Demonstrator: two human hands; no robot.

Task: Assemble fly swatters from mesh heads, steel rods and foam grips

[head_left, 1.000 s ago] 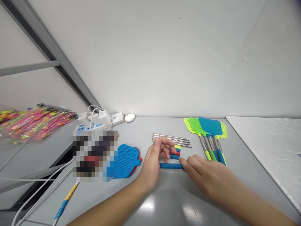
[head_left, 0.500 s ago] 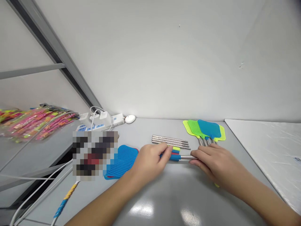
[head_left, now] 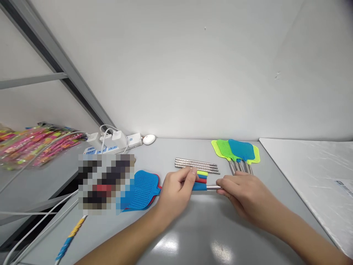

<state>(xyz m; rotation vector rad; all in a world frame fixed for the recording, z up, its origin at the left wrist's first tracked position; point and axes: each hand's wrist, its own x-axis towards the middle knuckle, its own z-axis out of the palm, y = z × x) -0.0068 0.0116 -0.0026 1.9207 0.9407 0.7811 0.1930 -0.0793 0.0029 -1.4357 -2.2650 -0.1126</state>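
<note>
My left hand (head_left: 176, 189) is closed around a blue foam grip (head_left: 199, 186) on the grey table. My right hand (head_left: 242, 191) pinches a metal rod (head_left: 213, 187) whose end sits in that blue grip. Red and yellow-green grips (head_left: 202, 173) lie just behind the blue one. Several bare metal rods (head_left: 196, 165) lie side by side farther back. Blue and red swatter heads (head_left: 143, 188) are stacked left of my left hand. Finished fly swatters (head_left: 237, 151) with green, yellow and blue heads lie behind my right hand.
A white power strip (head_left: 110, 145) with plugs and cables sits at the back left beside a small white oval device (head_left: 149, 139). Packets of colourful items (head_left: 30, 141) lie on the left shelf. A white sheet (head_left: 311, 165) covers the right side. A pixelated patch hides the area by the swatter heads.
The right hand moved from the blue grip's end to a metal rod and joined it to the grip. Both hands and the grip shifted slightly back and left.
</note>
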